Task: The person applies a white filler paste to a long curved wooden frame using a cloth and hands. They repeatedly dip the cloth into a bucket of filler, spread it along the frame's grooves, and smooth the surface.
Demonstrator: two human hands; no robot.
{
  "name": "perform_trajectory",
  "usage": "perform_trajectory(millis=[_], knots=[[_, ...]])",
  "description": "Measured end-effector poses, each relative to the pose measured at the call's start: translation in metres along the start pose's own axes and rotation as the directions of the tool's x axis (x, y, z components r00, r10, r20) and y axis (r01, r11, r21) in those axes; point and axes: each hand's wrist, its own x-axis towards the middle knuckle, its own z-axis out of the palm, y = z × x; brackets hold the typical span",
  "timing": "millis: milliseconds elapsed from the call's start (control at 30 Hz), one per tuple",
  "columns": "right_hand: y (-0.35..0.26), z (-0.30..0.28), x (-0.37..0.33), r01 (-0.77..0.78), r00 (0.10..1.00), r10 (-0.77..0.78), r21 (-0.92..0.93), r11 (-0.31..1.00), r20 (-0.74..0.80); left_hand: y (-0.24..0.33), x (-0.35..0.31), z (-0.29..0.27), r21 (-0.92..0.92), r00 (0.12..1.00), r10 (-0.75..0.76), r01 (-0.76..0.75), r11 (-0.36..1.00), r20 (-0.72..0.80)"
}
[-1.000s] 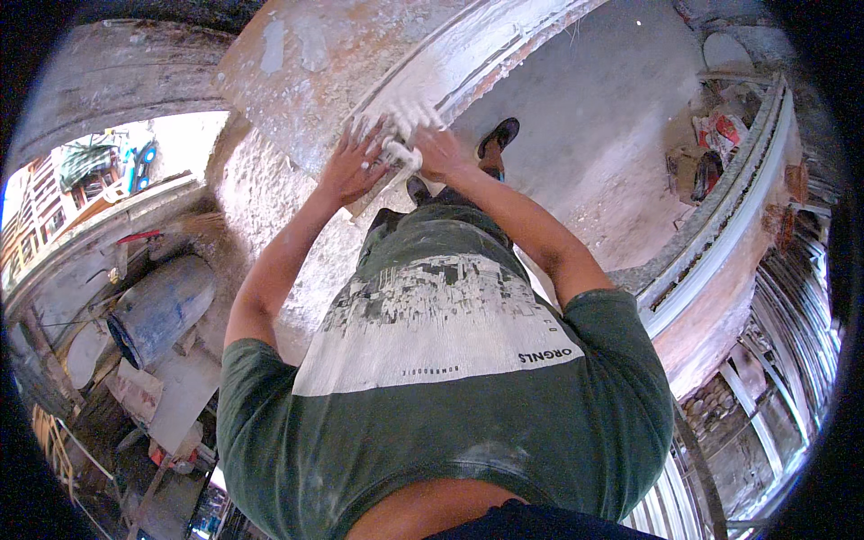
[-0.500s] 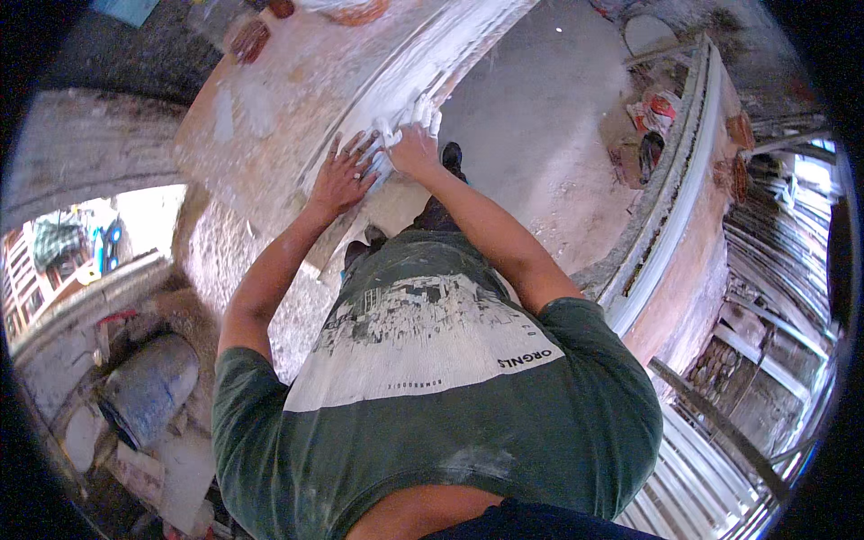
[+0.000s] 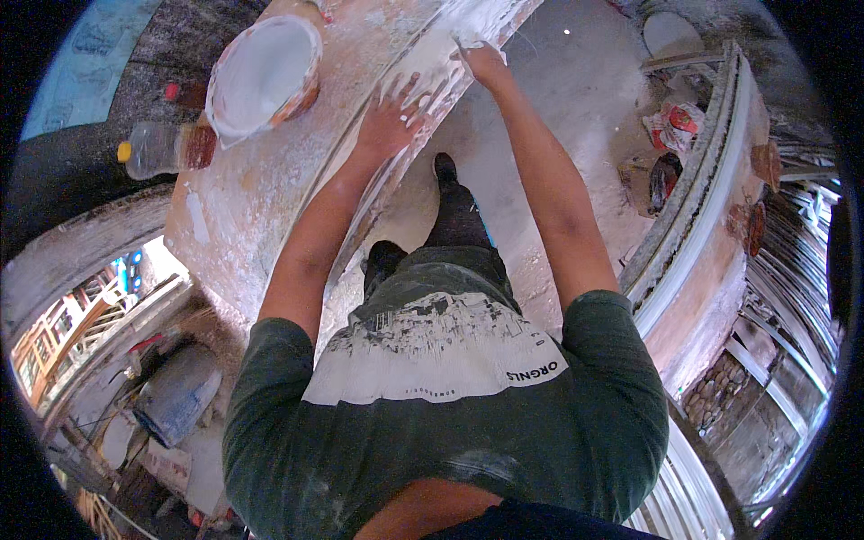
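White and ridged, a long strip (image 3: pixel 447 74) of plaster-like material is running along the edge of a smeared, brownish surface (image 3: pixel 247 193), slanting from the upper middle of the view down toward the person's left forearm; the left hand (image 3: pixel 391 121) is lying on it palm down, its fingers spread wide and dabbed with white; the right hand (image 3: pixel 483 65) is resting farther along, at the strip's outer edge, its fingers bent and coated in white, so that one cannot tell whether they are gripping anything; both bare forearms are stretching forward from the sleeves of a dark green shirt (image 3: pixel 468 441), which is bearing a pale printed panel and whitish smudges; to the left of the hands, a round basin (image 3: pixel 304 103) is standing on the surface and holding a white mass (image 3: pixel 259 72); near it, a clear bottle (image 3: pixel 153 148) with a yellow cap is lying on its side; below, a dark shoe (image 3: pixel 444 169) is resting on the dusty floor (image 3: pixel 558 135); on the right, a red and white bag (image 3: pixel 673 124) is lying beside a second long edge with a white band (image 3: pixel 670 261); at the lower left, a bluish-grey barrel (image 3: pixel 184 387) is lying tilted among clutter.
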Motion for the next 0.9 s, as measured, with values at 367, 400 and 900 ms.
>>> perform_trajectory(millis=[367,400,900], knots=[[-0.068,0.052,-0.077,-0.271,0.961,0.275,0.191,0.943,0.004,0.018,0.017,-0.008,0.021,0.917,-0.063,0.060,0.998,0.394],[-0.064,0.041,-0.072,-0.315,0.939,0.337,0.218,0.924,-0.073,0.018,0.033,-0.001,0.025,0.903,-0.081,0.078,0.997,0.423],[0.066,0.009,0.047,-0.274,0.962,0.274,0.016,0.962,0.006,0.007,0.109,0.039,-0.351,0.989,-0.131,0.147,0.925,0.070]])
